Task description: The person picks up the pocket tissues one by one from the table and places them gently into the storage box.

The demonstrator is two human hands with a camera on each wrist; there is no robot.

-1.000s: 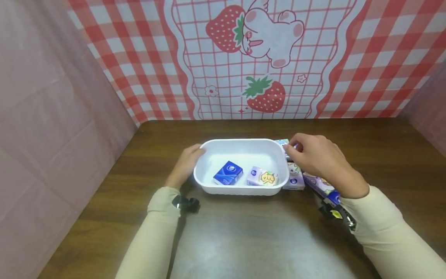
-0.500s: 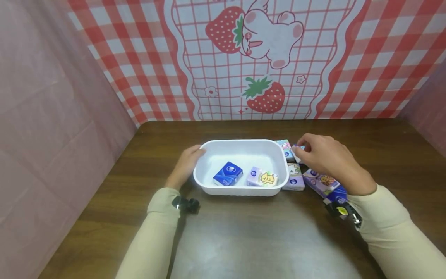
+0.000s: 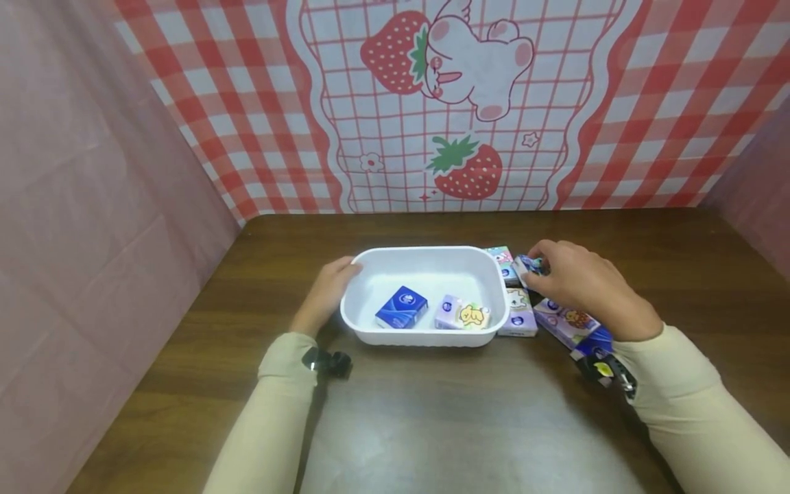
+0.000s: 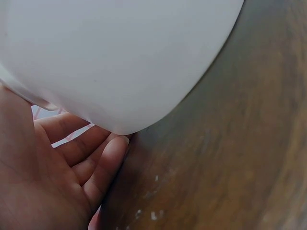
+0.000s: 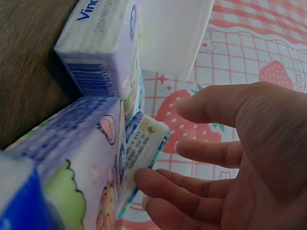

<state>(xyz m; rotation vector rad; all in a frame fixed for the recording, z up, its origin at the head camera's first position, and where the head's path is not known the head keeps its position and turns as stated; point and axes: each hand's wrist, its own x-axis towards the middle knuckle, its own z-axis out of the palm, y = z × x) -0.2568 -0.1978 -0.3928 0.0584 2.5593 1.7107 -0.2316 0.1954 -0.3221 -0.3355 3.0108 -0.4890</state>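
Note:
In the head view my left hand (image 3: 328, 293) grips the left end of a white plastic basin (image 3: 426, 337). The left wrist view shows its fingers (image 4: 79, 143) against the basin's outer wall. Inside lie a dark blue tissue pack (image 3: 402, 308) and a purple tissue pack (image 3: 449, 312) with a yellow cartoon figure. My right hand (image 3: 580, 285) is beside a tilted blue-and-white tissue pack (image 3: 527, 267), right of the basin. In the right wrist view, a fingertip touches that pack (image 5: 144, 148), while the thumb stands apart from it.
Against the basin's right side lie a colourful tissue pack (image 3: 503, 262) and a purple one (image 3: 518, 319). Nearer my right wrist are another purple pack (image 3: 564, 322) and a blue pack (image 3: 595, 342), partly hidden. A checked strawberry cloth (image 3: 395, 137) hangs behind the wooden table (image 3: 457, 412).
My right hand has moved right from the basin's rim, and the blue-and-white tissue pack has shifted right, now showing more of itself. The left hand and basin stay put.

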